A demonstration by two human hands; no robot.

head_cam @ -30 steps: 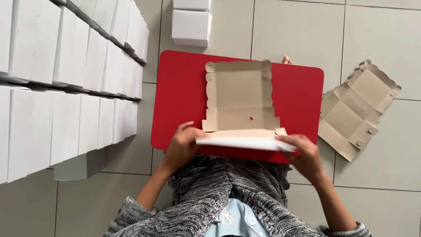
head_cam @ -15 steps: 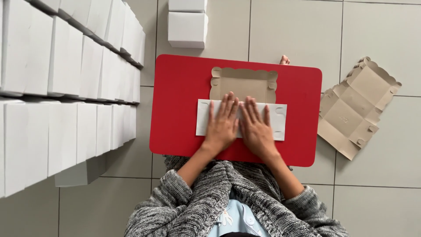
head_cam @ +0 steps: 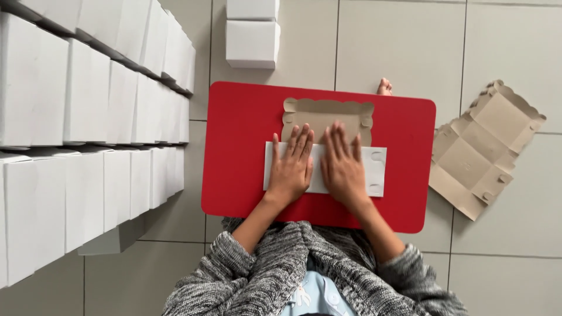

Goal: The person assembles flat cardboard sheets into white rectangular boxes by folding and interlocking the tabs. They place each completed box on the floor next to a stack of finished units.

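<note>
Both hands lie flat, fingers spread, gripping nothing: the left hand (head_cam: 291,169) and the right hand (head_cam: 342,167) press side by side on the folded white panel (head_cam: 376,171) of a cardboard box blank (head_cam: 328,114) in the middle of the frame. A second ago that white flap was only being lifted at the near edge, with the brown inside of the blank fully open; now it is turned over and pushed down, so only the scalloped brown strip shows above the fingers. I judge this first fold is being creased. The blank rests on a red bench (head_cam: 240,146). Another flat brown blank (head_cam: 483,149) lies on the tiled floor (head_cam: 515,52) at right; finished white boxes (head_cam: 88,117) fill the left, two more (head_cam: 252,32) at top centre
</note>
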